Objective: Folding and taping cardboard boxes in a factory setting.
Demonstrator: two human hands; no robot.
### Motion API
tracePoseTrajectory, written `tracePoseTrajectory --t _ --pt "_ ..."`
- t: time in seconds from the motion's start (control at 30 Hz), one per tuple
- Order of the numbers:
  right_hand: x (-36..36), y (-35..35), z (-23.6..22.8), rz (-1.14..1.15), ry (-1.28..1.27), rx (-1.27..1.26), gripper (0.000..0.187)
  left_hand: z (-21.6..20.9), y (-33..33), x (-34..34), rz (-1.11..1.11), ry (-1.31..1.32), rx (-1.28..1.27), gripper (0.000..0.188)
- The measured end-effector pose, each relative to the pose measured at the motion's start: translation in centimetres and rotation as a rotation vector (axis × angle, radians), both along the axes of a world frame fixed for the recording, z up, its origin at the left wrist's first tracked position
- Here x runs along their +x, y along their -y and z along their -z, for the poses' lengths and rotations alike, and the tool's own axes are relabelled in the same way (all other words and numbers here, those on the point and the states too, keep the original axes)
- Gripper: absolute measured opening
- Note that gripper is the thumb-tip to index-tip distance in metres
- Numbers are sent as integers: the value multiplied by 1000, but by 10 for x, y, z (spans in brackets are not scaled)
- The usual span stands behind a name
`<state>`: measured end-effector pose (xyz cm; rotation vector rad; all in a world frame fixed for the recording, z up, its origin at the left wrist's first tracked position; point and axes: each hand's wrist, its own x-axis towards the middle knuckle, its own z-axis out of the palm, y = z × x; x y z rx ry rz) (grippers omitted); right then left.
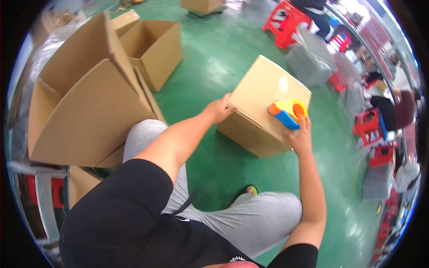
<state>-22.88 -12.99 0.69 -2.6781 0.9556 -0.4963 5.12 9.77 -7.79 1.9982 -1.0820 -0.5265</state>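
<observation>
A closed cardboard box [257, 87] stands on the floor in front of my knees, its top flaps meeting and a shiny strip of clear tape on top. My left hand [219, 109] grips its left near corner, with fingers bent over the edge. At the right near corner, my right hand [301, 136] holds the box edge, thumb and fingers spread around it. Right by those fingertips, an orange, yellow and blue plastic tape dispenser [286, 117] rests on the box top; whether the fingers touch it I cannot tell.
A large open carton [89, 111] stands close at my left, with a smaller open carton [161, 56] behind it. Red stools [286, 24] and plastic-wrapped stacks [310, 56] line the right side. A seated person [397, 109] is farther off. The floor [214, 178] is green.
</observation>
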Motion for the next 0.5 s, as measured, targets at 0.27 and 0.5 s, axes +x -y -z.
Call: tracePoseTrajectory --t 0.27,0.5 --pt "9 34 55 156 348 118 63 -10 -33 32 141 269 224 71" --pt "-24 82 128 608 566 964 70 48 -33 39 139 225 124 42"
